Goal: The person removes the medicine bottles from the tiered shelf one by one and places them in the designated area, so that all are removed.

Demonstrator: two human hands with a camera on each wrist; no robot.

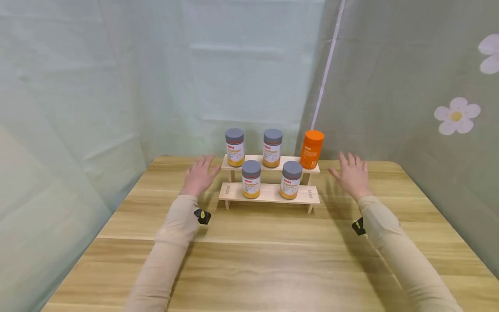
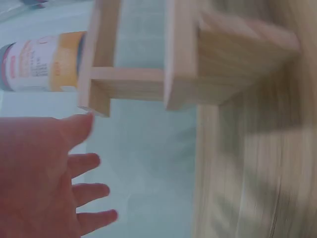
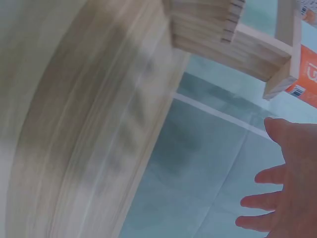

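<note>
A two-tier wooden rack (image 1: 269, 193) stands towards the back of the table. On its upper shelf are two grey-lidded jars (image 1: 235, 149) (image 1: 272, 149) and, at the right end, an orange jar (image 1: 311, 150). Two more grey-lidded jars (image 1: 251, 181) (image 1: 290, 182) stand on the lower shelf. My left hand (image 1: 199, 177) is spread just left of the rack, its thumb near the upper shelf's end (image 2: 94, 99) in the left wrist view. To the right of the rack, my right hand (image 1: 352, 177) has its fingers extended, apart from the orange jar. Neither hand holds anything.
The wood-grain table (image 1: 249, 260) spreads in front of the rack. Pale cloth (image 1: 257, 65) hangs behind it and on both sides, with white flowers (image 1: 457, 116) on the right. Each wrist carries a small black camera (image 1: 202, 216).
</note>
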